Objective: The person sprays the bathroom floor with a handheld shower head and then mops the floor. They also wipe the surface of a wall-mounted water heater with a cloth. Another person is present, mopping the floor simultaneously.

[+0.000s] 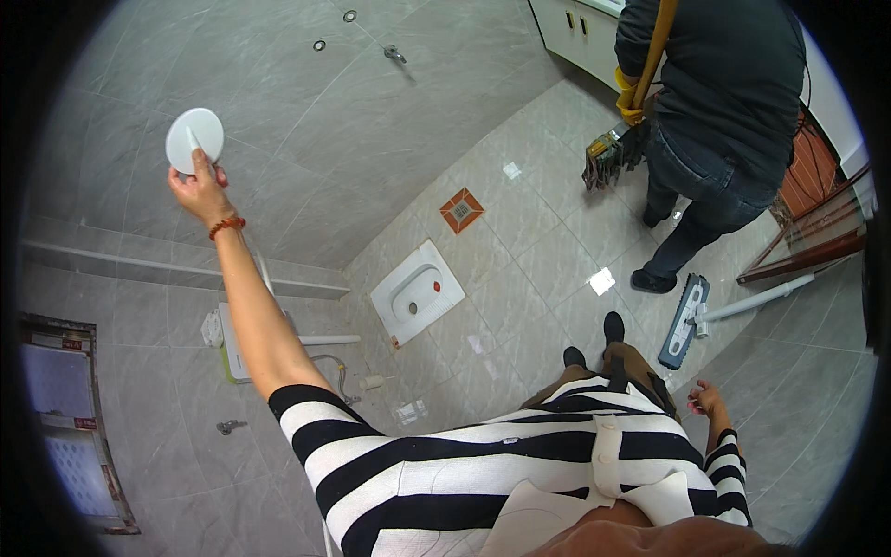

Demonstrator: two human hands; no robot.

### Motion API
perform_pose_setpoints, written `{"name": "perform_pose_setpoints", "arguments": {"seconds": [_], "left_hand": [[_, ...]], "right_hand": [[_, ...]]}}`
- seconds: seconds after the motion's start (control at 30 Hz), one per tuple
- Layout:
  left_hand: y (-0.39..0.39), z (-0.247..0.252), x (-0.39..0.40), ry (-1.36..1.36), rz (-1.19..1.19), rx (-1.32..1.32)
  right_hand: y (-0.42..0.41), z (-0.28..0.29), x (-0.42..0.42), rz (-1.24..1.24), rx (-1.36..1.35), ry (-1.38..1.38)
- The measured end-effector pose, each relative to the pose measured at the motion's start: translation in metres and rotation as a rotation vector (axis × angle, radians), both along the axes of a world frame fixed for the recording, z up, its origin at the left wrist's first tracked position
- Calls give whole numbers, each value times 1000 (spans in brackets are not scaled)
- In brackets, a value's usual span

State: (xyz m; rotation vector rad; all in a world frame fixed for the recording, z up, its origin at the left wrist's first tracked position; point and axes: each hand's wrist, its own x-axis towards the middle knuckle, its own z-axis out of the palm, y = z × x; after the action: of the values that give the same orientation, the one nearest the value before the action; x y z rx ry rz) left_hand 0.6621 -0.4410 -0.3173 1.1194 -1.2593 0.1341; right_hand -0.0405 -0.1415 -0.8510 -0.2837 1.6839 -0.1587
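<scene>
My left hand is stretched out far to the left, in front of the grey tiled wall. Its fingers grip the slim handle of a round white disc, whose flat face is turned towards me. A beaded bracelet circles that wrist. On the other side, my right hand hangs beside my hip with loosely bent fingers and nothing visible in it. Nearest to it is a floor scrub brush with a blue-grey head, standing on the tiles with its pale pole slanting up to the right.
A white squat toilet is set in the tiled floor, a square floor drain beyond it. Another person in yellow gloves holds a wooden-handled mop near a white cabinet. A cistern hangs below my left arm.
</scene>
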Motion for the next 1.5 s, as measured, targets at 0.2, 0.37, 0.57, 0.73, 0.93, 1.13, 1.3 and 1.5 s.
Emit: {"name": "perform_pose_setpoints", "arguments": {"seconds": [0.2, 0.37, 0.57, 0.73, 0.93, 1.13, 1.3, 1.5], "left_hand": [[6, -92, 40, 197, 64, 126], [12, -163, 28, 382, 73, 305], [-21, -185, -19, 502, -41, 348], [-61, -142, -71, 484, -249, 233], [-89, -39, -141, 331, -353, 139], [-96, 35, -209, 175, -417, 85], [-77, 68, -253, 60, -570, 100], [-62, 68, -295, 8, -567, 149]], "right_hand": [[24, 4, 3, -30, 20, -14], [45, 9, 9, -75, 43, -38], [61, 18, 18, -31, 46, 11], [56, 19, 10, -27, -2, 24], [20, 12, -16, -82, -52, -75], [-12, -23, -64, -95, -44, -138], [-49, -15, -101, -7, -46, -151], [-80, -22, -124, -32, -72, -206]]}}
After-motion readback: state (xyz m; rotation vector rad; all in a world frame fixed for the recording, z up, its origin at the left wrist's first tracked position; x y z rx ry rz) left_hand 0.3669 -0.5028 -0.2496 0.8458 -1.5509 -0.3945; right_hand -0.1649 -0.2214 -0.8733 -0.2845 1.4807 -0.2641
